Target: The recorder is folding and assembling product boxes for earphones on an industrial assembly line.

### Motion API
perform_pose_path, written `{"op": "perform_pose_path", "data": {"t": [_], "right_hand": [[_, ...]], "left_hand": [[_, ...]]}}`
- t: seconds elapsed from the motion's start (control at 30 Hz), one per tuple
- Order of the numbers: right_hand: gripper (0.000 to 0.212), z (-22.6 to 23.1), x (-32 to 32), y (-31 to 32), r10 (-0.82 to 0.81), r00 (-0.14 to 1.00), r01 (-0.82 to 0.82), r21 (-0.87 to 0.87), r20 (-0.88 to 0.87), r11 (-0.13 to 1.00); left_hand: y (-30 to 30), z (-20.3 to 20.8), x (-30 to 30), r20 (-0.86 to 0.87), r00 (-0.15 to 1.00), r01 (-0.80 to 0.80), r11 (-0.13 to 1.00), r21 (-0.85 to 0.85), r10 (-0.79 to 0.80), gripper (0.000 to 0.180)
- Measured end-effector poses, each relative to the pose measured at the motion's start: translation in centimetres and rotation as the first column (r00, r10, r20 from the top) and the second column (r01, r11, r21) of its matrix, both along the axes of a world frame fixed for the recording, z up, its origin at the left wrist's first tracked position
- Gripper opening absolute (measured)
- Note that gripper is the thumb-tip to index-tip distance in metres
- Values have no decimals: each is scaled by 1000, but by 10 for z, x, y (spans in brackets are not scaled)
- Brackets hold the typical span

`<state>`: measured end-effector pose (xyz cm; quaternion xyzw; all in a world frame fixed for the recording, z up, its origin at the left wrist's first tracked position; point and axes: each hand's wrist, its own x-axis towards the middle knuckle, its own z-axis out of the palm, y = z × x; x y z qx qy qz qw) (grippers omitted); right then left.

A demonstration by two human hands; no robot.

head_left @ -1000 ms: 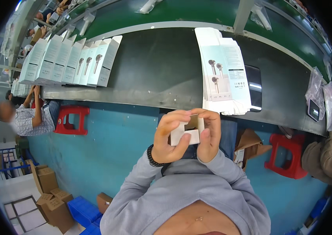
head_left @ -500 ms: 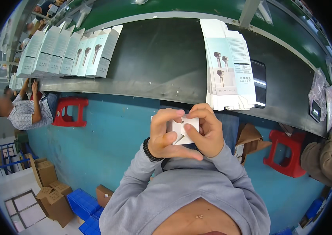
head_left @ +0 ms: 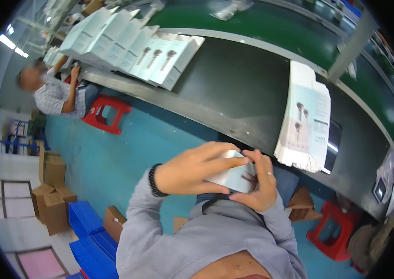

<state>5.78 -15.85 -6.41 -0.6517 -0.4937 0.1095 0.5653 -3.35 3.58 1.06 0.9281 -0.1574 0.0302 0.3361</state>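
Between my two hands, in front of my body, is a small white-and-pale-blue earphone box [head_left: 234,178] with dark earphones pictured on its face. My left hand [head_left: 196,168], with a black beaded bracelet at the wrist, grips the box from the left, fingers over the top and thumb below. On the other side my right hand [head_left: 263,184] holds the box's right end between fingers and thumb. The fingers hide much of the box's edges and ends. A stack of flat earphone cartons [head_left: 303,122] lies on the dark table beyond my right hand.
Standing earphone boxes [head_left: 156,60] form a row at the table's [head_left: 241,90] left part. A dark phone-like slab [head_left: 333,148] lies beside the flat cartons. Plastic bags [head_left: 389,174] sit at far right. Red stools [head_left: 108,113] and a seated person [head_left: 60,93] are nearby.
The box has turned from its white flap end to its printed face. My left hand now reaches over it from the left. The whole view has tilted and shifted.
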Motion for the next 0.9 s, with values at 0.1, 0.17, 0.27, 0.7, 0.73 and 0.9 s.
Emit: {"op": "perform_pose_path", "data": {"t": [0.1,0.17,0.27,0.7,0.73,0.9], "right_hand": [[91,17,27,-10,-136,949,100,137,285,986],[88,21,39,-22,-269,938,233,177,217,956],[76,24,58,-35,-412,883,391,135,224,910],[62,15,79,-57,-224,756,495,-314,615,810],[62,14,79,-59,-155,774,460,-378,614,804],[56,7,76,-69,-102,753,450,-396,650,800]], "left_hand": [[54,41,-24,218,952,-183,969,-167,217,73],[88,70,-38,616,606,-717,681,149,504,69],[169,88,-11,583,368,-487,684,-543,724,59],[374,43,10,799,-199,-905,207,-373,567,85],[375,42,11,782,-232,-896,185,-403,579,84],[379,42,12,721,-227,-855,221,-469,654,79]]}}
